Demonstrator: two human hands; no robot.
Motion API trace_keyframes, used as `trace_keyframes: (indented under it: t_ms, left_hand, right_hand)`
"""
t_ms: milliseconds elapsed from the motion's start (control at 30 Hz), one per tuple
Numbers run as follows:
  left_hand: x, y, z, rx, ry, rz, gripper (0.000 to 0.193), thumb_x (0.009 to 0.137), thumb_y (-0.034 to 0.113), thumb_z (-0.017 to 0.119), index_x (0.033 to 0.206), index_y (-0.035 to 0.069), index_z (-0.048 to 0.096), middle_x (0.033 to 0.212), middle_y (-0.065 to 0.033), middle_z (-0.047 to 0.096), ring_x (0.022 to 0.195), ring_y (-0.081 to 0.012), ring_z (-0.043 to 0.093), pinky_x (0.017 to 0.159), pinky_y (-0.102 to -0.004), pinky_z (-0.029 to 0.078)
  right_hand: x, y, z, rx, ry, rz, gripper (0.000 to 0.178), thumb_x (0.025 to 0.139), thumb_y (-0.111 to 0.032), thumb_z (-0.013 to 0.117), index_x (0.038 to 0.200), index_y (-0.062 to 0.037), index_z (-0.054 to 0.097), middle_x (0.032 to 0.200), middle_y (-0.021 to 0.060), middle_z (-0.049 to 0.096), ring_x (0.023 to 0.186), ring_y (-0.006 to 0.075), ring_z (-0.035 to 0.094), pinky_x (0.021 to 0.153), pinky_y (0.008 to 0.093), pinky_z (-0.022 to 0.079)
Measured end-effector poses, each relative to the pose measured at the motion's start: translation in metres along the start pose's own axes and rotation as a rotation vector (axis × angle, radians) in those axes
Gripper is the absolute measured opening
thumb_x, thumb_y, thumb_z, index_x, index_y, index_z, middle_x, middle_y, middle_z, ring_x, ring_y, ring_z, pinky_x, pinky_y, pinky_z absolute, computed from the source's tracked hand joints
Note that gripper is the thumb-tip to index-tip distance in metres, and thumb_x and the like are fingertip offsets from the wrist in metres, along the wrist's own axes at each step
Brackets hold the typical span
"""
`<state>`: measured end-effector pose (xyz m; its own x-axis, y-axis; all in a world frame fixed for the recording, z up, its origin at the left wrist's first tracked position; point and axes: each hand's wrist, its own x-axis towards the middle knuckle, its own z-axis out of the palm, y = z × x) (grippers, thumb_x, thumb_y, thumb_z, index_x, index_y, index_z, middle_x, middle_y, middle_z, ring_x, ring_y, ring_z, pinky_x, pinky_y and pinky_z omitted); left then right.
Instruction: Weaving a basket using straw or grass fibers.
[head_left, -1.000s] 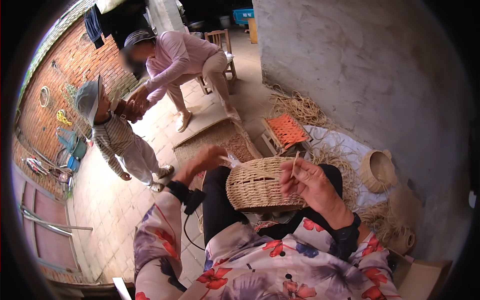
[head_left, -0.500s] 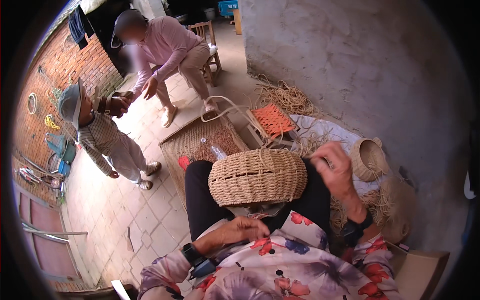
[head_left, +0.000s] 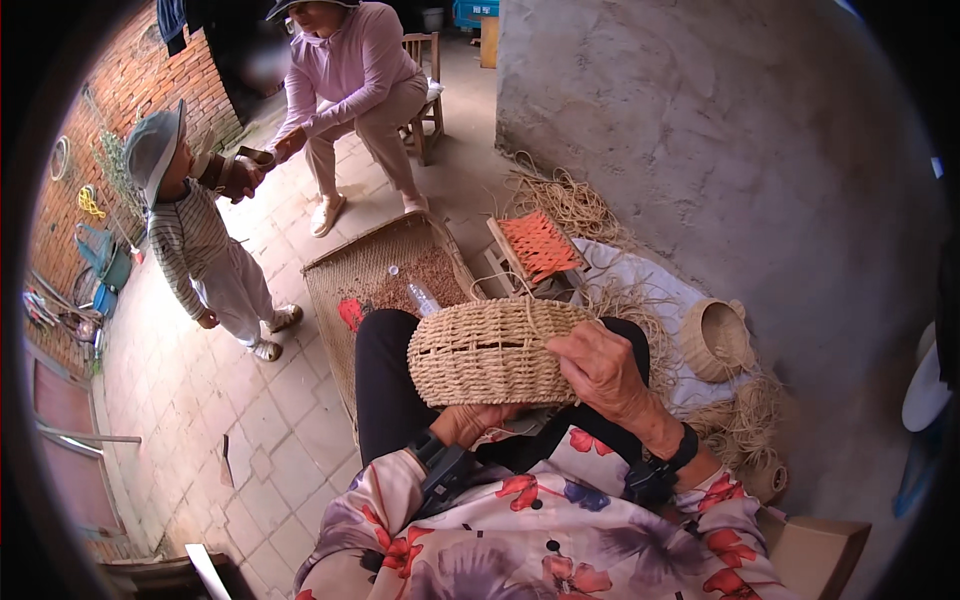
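Note:
A woven straw basket (head_left: 490, 355) rests across my lap, its rounded side up, with a dark slit between the rows of its weave. At its right side, my right hand (head_left: 605, 375) is closed, thumb and fingers pinched on a thin straw cord (head_left: 532, 318) that runs over the basket's wall. My left hand (head_left: 475, 422) reaches under the basket's near lower edge and touches it. The basket hides most of the left fingers, so their grip cannot be made out.
A woven mat (head_left: 340, 285) with small brown bits and a clear bottle (head_left: 422, 298) lies ahead. Beyond stands an orange-webbed stool (head_left: 540, 245). On the right are a round basket (head_left: 715, 340) and straw cord coils (head_left: 745, 420). A child (head_left: 205, 240) and a seated person (head_left: 360, 90) are at far left.
My right hand has come in from the right to the basket's side. My left hand has gone from my lap to under the basket. The view has shifted slightly.

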<state>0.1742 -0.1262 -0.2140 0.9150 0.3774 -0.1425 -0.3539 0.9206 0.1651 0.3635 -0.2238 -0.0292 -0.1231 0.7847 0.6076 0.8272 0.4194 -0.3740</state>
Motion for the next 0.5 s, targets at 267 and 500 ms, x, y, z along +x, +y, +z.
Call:
trace_keyframes:
  t_ms: [267,500]
  left_hand:
    - [0.012,-0.004,-0.009,-0.022,-0.060,-0.002,0.047,0.103,0.019,0.057,0.143,-0.001,0.044,0.146,-0.0183,0.052,0.132,-0.0302,0.053,0.119,-0.0470,0.040]
    - [0.012,-0.003,-0.011,-0.011,-0.071,-0.016,0.047,0.103,0.021,0.056,0.143,0.000,0.045,0.145,-0.0185,0.053,0.131,-0.0309,0.054,0.118,-0.0469,0.042]
  right_hand:
    - [-0.004,-0.006,0.003,-0.179,0.041,-0.177,0.033,0.072,0.003,0.069,0.103,-0.0048,0.068,0.079,0.0075,0.051,0.071,0.0267,0.057,0.063,0.0377,0.049]
    - [-0.013,-0.008,0.004,-0.271,0.081,-0.249,0.032,0.074,-0.003,0.065,0.106,-0.0029,0.068,0.079,0.0071,0.049,0.071,0.0254,0.056,0.064,0.0375,0.049]
